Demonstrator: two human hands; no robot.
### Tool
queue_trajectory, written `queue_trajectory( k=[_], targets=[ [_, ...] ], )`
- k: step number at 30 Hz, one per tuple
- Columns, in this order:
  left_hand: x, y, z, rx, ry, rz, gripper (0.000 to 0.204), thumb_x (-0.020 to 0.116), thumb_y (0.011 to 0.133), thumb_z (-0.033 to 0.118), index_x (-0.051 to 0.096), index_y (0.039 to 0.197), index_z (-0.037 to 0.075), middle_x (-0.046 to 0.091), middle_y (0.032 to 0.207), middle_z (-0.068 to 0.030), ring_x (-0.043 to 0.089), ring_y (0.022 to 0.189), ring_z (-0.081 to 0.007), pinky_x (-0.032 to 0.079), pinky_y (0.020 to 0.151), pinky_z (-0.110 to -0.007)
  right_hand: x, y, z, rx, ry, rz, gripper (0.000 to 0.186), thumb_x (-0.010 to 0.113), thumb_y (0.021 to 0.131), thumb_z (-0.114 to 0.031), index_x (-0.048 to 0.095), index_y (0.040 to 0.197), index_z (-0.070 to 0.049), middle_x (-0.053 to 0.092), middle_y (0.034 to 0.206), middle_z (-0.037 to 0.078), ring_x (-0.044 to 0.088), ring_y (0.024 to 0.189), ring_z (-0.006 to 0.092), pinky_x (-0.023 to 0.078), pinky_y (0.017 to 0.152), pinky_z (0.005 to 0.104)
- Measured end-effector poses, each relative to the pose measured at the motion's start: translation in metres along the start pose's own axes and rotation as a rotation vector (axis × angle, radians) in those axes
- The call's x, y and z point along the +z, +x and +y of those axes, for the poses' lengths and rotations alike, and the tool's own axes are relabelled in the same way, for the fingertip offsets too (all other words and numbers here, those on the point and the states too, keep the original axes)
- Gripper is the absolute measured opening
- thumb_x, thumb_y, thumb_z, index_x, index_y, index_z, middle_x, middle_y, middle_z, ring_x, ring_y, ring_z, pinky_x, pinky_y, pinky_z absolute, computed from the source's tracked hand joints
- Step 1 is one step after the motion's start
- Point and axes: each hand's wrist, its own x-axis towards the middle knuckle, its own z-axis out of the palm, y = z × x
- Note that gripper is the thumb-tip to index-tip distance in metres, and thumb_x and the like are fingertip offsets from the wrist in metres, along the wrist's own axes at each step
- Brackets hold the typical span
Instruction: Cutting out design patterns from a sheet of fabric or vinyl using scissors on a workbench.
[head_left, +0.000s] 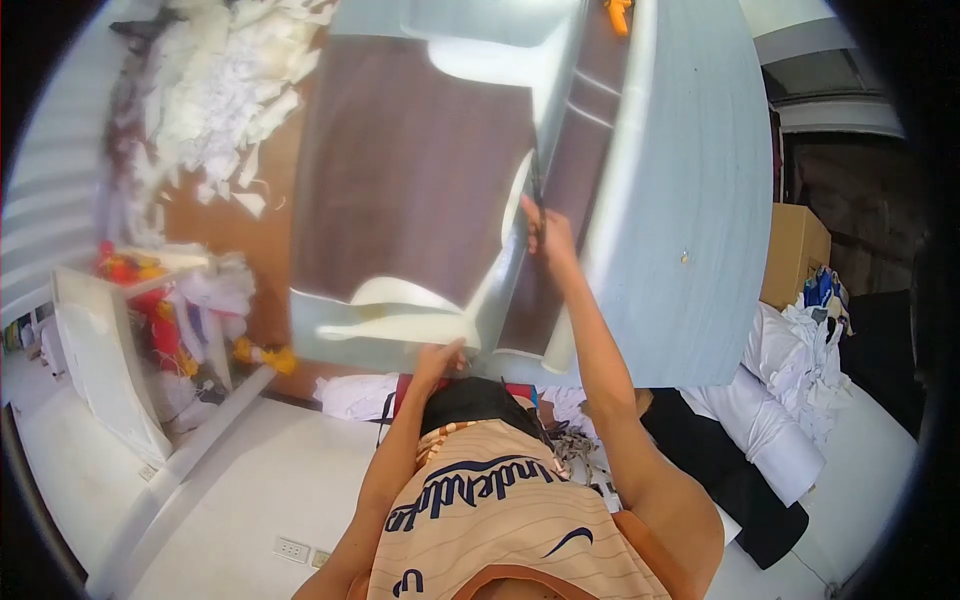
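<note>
My right hand [549, 238] is closed around dark scissors [540, 182], whose blades point away from me along the right edge of a large dark brown sheet [415, 150]. That sheet lies flat on the table, with curled white margins. A white strip [400, 329] runs along its near side, bending up toward the scissors. My left hand [441, 366] is at the table's near edge, its fingers closed on the strip's near end. Right of the cut lies a narrower brown piece [570, 190], beside a long rolled white edge [603, 215].
The grey-blue table [690, 200] extends right. An orange-handled tool [618, 15] lies at its far edge. White scraps [225, 90] are heaped at far left. A white frame [105, 360] stands at left; a cardboard box [795, 255] and fabric rolls [720, 465] are at right.
</note>
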Motion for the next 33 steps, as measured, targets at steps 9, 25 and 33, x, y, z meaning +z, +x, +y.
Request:
queue_trajectory(
  k=[9, 25, 33],
  targets=[
    [0.011, 0.009, 0.001, -0.002, -0.051, -0.039, 0.029, 0.071, 0.093, 0.029, 0.069, 0.083, 0.002, 0.067, 0.071, -0.0072, 0.06, 0.058, -0.016, 0.049, 0.058, -0.029, -0.001, 0.019, 0.019, -0.013, 0.138, 0.053, 0.057, 0.084, 0.075, -0.057, 0.048, 0.063, -0.015, 0.046, 0.059, -0.004, 0.044, 0.043, 0.008, 0.036, 0.041, 0.0246],
    [0.012, 0.013, -0.005, 0.009, 0.005, -0.05, 0.027, 0.071, 0.093, 0.028, 0.068, 0.082, 0.004, 0.067, 0.071, -0.0064, 0.062, 0.06, -0.0153, 0.049, 0.059, -0.028, -0.015, 0.033, 0.004, -0.029, 0.087, 0.089, 0.05, 0.089, 0.075, -0.041, 0.05, 0.061, -0.013, 0.045, 0.054, -0.004, 0.042, 0.041, 0.0072, 0.033, 0.039, 0.0248],
    [0.023, 0.002, 0.002, -0.026, -0.048, -0.049, 0.026, 0.071, 0.094, 0.026, 0.068, 0.082, 0.003, 0.065, 0.071, -0.0059, 0.061, 0.06, -0.0151, 0.049, 0.06, -0.028, -0.021, 0.068, -0.018, -0.067, -0.022, 0.058, 0.042, 0.083, 0.083, -0.041, 0.059, 0.069, -0.009, 0.046, 0.057, -0.004, 0.041, 0.044, 0.0065, 0.031, 0.042, 0.0246]
  ],
)
